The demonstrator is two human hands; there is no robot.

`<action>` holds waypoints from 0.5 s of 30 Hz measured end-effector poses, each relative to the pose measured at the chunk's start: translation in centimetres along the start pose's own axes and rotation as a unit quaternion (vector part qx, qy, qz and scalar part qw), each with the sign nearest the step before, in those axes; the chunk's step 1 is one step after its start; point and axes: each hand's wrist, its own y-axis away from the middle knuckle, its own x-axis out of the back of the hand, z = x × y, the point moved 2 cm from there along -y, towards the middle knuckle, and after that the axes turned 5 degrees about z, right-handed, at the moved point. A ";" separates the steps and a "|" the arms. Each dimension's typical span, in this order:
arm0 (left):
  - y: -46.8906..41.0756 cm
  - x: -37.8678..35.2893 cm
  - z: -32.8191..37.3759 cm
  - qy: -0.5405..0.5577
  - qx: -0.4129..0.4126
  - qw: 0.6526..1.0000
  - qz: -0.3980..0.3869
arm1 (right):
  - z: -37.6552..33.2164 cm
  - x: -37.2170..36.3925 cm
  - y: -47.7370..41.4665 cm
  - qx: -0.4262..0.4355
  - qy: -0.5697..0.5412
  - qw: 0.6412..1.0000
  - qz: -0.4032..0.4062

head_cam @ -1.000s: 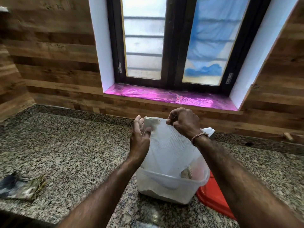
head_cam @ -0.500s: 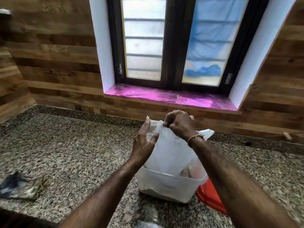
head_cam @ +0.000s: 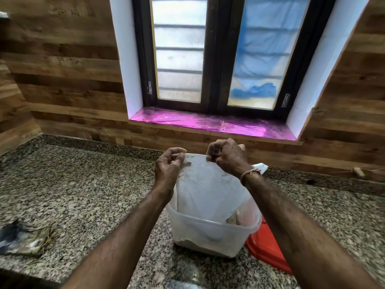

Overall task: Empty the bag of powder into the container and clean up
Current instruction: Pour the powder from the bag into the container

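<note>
A white woven bag [head_cam: 205, 190] hangs upside down, its lower end inside a translucent plastic container [head_cam: 212, 234] on the granite counter. Pale powder lies along the container's bottom. My left hand [head_cam: 168, 165] pinches the bag's upper left corner. My right hand [head_cam: 227, 156] grips the upper right edge with curled fingers. Both hands hold the bag up above the container.
A red lid [head_cam: 264, 247] lies on the counter, partly under the container's right side. A dirty crumpled cloth [head_cam: 23, 238] sits at the near left. The wooden wall and a window with a pink sill [head_cam: 210, 123] stand behind.
My left hand went from resting flat against the bag's side to pinching its top left corner. The bag is held slightly higher and more spread out.
</note>
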 end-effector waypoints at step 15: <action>-0.7 0.4 -0.4 -0.027 -0.057 0.996 0.055 | 0.0 0.4 0.1 0.038 -0.011 0.999 0.036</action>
